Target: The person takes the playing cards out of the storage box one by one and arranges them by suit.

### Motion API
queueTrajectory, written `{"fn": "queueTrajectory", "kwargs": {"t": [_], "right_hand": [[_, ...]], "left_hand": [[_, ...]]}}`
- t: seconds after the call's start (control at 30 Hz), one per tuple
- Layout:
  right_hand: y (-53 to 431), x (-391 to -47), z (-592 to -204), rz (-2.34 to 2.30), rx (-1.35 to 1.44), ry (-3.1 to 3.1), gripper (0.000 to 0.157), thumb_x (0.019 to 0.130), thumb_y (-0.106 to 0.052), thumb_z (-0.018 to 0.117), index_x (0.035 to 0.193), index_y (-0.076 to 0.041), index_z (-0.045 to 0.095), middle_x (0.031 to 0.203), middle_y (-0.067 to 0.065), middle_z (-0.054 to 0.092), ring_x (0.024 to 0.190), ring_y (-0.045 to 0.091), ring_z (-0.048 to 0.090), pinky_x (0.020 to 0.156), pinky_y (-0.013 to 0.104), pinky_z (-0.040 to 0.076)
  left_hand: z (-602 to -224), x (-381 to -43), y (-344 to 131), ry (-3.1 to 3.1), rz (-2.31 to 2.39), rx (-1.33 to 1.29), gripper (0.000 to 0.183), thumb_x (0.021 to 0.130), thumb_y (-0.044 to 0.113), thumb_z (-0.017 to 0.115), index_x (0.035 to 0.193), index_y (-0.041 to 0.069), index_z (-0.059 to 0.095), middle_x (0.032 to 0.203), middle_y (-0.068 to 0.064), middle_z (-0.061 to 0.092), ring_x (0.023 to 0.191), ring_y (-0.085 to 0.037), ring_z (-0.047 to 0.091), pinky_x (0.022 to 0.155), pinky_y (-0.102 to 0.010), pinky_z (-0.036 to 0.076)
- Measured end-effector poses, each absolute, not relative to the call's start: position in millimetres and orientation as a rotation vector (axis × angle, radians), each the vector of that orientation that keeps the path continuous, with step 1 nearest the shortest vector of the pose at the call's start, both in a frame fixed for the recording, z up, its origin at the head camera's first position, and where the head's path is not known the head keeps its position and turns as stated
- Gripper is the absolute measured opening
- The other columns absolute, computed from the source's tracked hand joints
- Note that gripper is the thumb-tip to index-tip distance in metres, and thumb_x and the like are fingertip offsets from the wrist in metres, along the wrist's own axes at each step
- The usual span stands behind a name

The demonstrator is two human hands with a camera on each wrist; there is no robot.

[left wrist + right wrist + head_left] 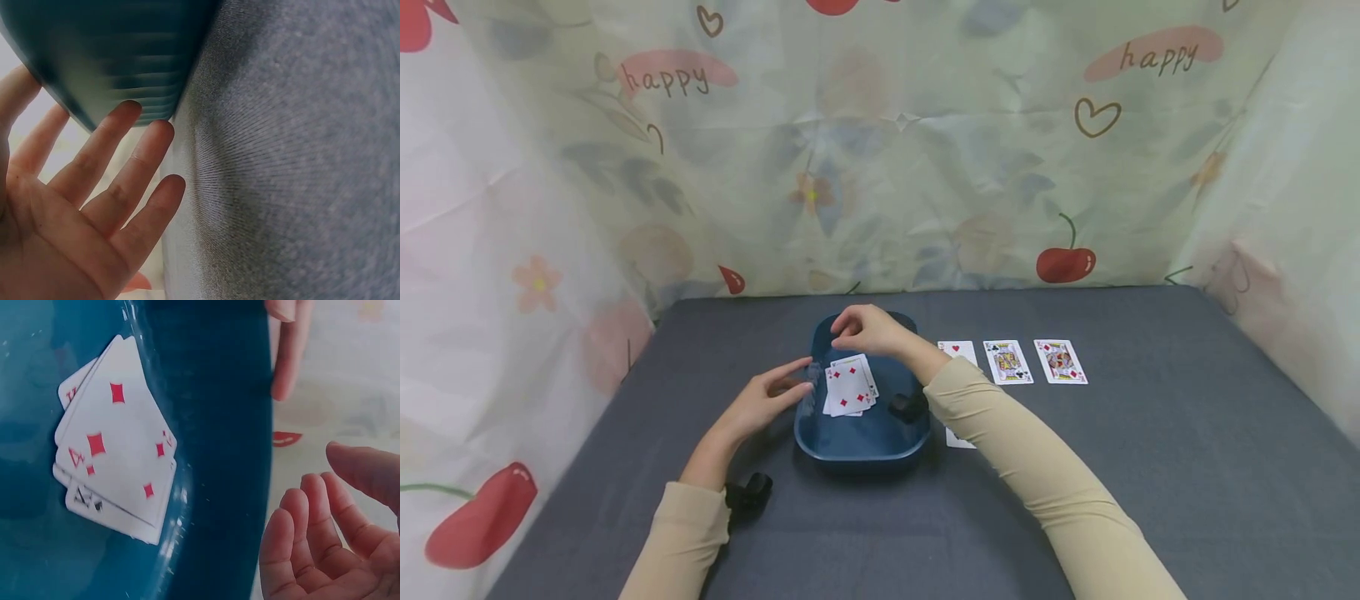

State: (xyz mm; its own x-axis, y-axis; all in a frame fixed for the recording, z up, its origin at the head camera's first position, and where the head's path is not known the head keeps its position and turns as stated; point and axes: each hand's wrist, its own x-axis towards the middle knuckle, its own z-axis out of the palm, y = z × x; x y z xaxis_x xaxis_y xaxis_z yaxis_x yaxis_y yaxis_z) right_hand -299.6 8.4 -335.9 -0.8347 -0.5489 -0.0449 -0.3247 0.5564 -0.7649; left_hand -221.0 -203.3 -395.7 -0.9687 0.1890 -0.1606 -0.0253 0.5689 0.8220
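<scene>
A blue plastic basin stands on the table, holding a small fanned pile of playing cards with the four of diamonds on top. My left hand is at the basin's left side, its fingertips right at the rim with the fingers spread along the outer wall. Over the far part of the basin is my right hand, fingers loosely bent. In the right wrist view its palm shows nothing held, with thumb and fingers apart.
Right of the basin lie face-up a heart card and two picture cards. My right forearm partly hides another card. Black wrist cameras are on both wrists. A printed cloth curtain surrounds the grey-covered table.
</scene>
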Motion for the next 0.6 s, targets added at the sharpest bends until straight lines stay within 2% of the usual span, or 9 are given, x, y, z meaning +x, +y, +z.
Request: {"fn": "queueTrajectory", "kwargs": {"t": [0.27,0.6], "right_hand": [[-7,-303,-353,-1.103,-0.603,2.568,0.024,0.087,-0.014,0.065,0.108,-0.004,0.062,0.098,0.012,0.066,0.086,0.019,0.060,0.072,0.024,0.048],[-12,-309,-370,-1.070,-0.495,2.580,0.034,0.082,-0.010,0.070,0.113,-0.003,0.061,0.103,0.012,0.062,0.091,0.021,0.058,0.079,0.029,0.050]], "left_hand": [[-396,-220,-204,2.569,1.374,0.169,0.059,0.090,0.043,0.056,0.143,0.027,0.036,0.141,-0.015,0.046,0.130,-0.037,0.044,0.102,-0.057,0.038],[-396,-220,-204,2.583,1.367,0.171,0.060,0.090,0.044,0.057,0.143,0.027,0.036,0.141,-0.015,0.046,0.128,-0.036,0.046,0.102,-0.057,0.038]]}}
